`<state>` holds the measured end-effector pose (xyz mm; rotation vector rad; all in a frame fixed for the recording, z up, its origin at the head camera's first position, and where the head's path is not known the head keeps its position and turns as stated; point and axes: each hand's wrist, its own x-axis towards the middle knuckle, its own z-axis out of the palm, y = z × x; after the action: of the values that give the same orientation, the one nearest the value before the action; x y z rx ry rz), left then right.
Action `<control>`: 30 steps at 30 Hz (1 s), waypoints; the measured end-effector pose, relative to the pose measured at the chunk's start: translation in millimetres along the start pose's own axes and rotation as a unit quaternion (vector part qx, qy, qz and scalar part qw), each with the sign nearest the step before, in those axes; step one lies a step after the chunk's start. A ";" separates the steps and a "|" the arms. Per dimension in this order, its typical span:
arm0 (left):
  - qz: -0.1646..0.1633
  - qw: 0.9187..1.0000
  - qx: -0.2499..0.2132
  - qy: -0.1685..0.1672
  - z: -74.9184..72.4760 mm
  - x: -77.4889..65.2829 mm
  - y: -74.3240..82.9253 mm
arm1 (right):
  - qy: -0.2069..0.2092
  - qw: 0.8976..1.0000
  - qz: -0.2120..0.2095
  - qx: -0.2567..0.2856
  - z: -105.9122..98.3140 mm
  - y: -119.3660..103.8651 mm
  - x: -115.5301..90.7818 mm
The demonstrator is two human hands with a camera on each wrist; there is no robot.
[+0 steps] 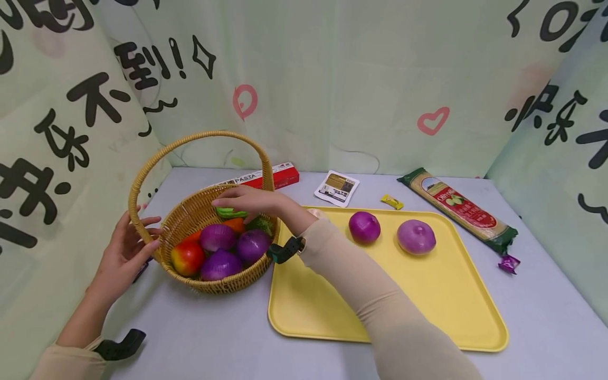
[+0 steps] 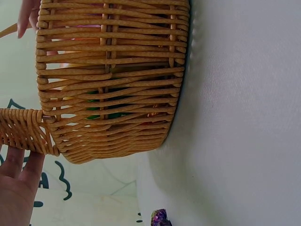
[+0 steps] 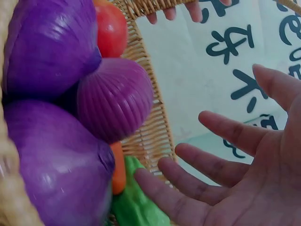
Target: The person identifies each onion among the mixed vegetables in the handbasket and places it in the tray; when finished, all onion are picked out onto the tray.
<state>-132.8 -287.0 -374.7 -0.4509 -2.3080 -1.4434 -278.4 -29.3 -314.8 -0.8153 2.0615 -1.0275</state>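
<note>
My left hand [image 1: 122,253] holds the left side of the handle of a wicker basket [image 1: 180,214], fingertips curled over it. Over the back of the basket hovers my right hand [image 1: 258,203], its fingers spread and holding nothing in the right wrist view. Inside the basket are purple onions [image 1: 220,265], a red-and-yellow fruit [image 1: 187,258], orange carrots [image 1: 235,225] and a bumpy green vegetable [image 3: 141,202]. A dark green vegetable [image 1: 261,224] is partly hidden under my right hand.
A yellow tray [image 1: 323,316] bears two purple onions [image 1: 416,237] and a pale item [image 1: 317,212] half hidden by my right arm. Behind are a pasta box [image 1: 285,176], a white packet [image 1: 337,188] and a yellow candy [image 1: 391,201]; rightward, a pasta bag [image 1: 458,206] and purple candy [image 1: 509,264].
</note>
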 end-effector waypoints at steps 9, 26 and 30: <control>0.006 1.000 -0.006 -0.003 -0.3 0.3 -1.7 | -0.009 0.998 0.036 0.051 15.9 -0.7 8.9; 0.006 1.000 -0.017 -0.004 -1.5 0.8 -2.5 | 0.026 0.999 0.016 0.015 22.6 -3.6 18.3; 0.007 1.000 -0.016 -0.005 -1.1 0.7 -2.1 | 0.020 0.998 0.040 0.034 24.8 -5.0 17.9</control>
<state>-134.2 -288.8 -375.6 -0.4836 -2.2886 -1.4770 -267.9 -55.7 -327.2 -0.6782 2.0641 -1.0723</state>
